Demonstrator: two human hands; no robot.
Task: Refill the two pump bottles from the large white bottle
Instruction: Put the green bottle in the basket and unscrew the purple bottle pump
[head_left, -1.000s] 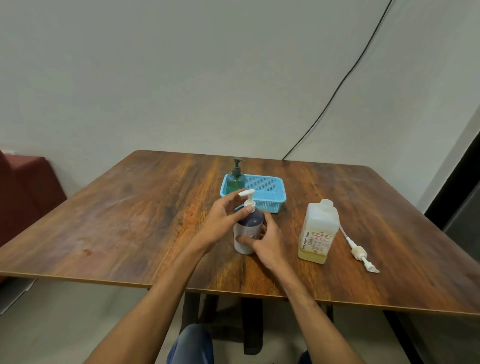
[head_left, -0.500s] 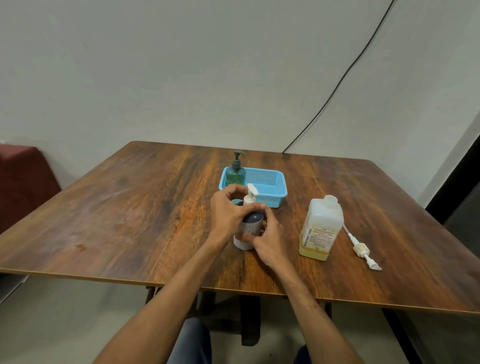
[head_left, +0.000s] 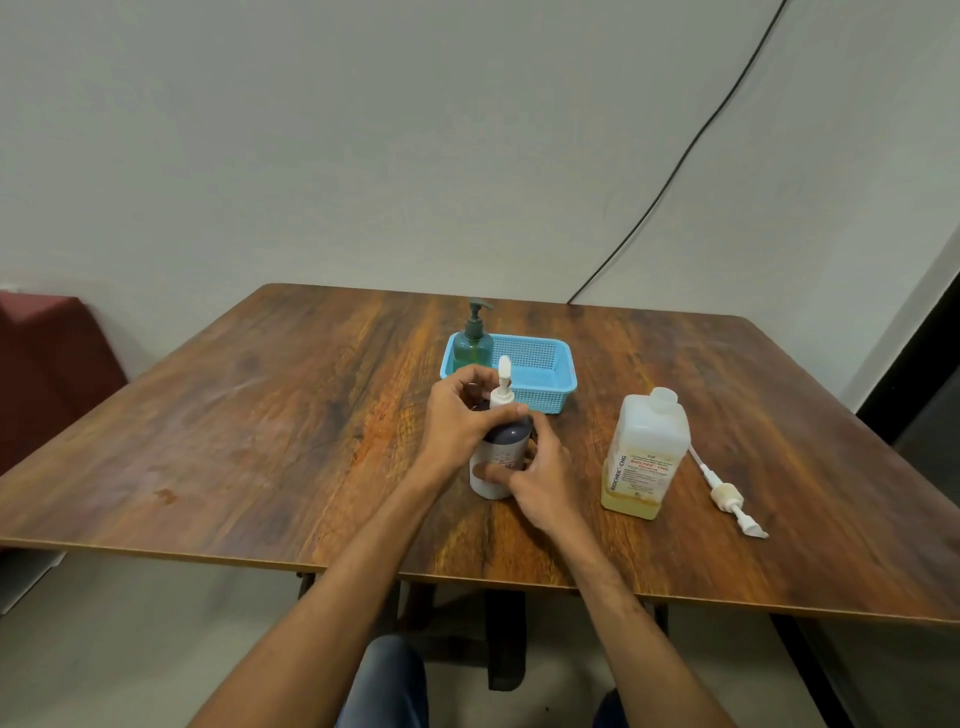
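A white pump bottle (head_left: 497, 460) with a dark upper part stands upright on the wooden table (head_left: 260, 426). My left hand (head_left: 460, 415) wraps its collar just under the white pump head (head_left: 503, 384). My right hand (head_left: 540, 475) grips the bottle's lower body from the right. The large white bottle (head_left: 647, 454), cap off, holds yellowish liquid low down and stands to the right. Its removed pump with tube (head_left: 727, 493) lies on the table beside it. A green pump bottle (head_left: 472, 340) stands in the left end of a blue basket (head_left: 545, 376).
A black cable (head_left: 675, 161) runs down the wall behind the table. A dark red seat (head_left: 47, 374) sits at the far left. The table's near edge (head_left: 467, 577) lies just above my knees.
My left hand has closed over the pump collar, having been open beside it a second ago. The pump head has turned to point away from me. The view has shifted slightly.
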